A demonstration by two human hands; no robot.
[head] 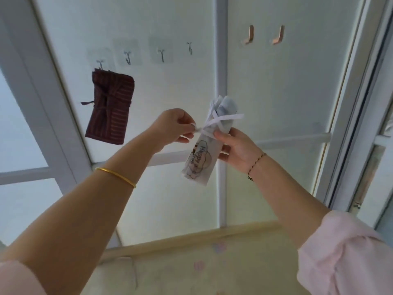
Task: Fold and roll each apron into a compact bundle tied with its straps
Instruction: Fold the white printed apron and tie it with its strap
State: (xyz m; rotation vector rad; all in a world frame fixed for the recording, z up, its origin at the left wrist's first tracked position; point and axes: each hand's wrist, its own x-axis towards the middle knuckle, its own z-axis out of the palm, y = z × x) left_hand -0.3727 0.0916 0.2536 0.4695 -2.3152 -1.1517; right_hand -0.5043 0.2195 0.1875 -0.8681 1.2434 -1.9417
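Here, both hands are raised in front of a frosted panel wall [276, 81]. The right hand [236, 145] grips a rolled white apron bundle [200, 160] around its middle, fingers curled round it, so the roll stands tilted in the air with a printed cloud design facing the camera. White straps [225, 118] are wrapped round the upper part of the roll and cross in a loose bow. The left hand [176, 126] is just beside the roll and pinches one strap end between thumb and fingertips. A gold bangle [116, 174] sits on the left forearm, a thin cord bracelet [256, 165] on the right wrist. To the left on the wall, a dark red striped apron bundle [110, 107], tied with its own straps, hangs from a clear adhesive hook [100, 63]. Three more clear hooks [161, 55] and two copper hooks [249, 35] stand in a row to the right.
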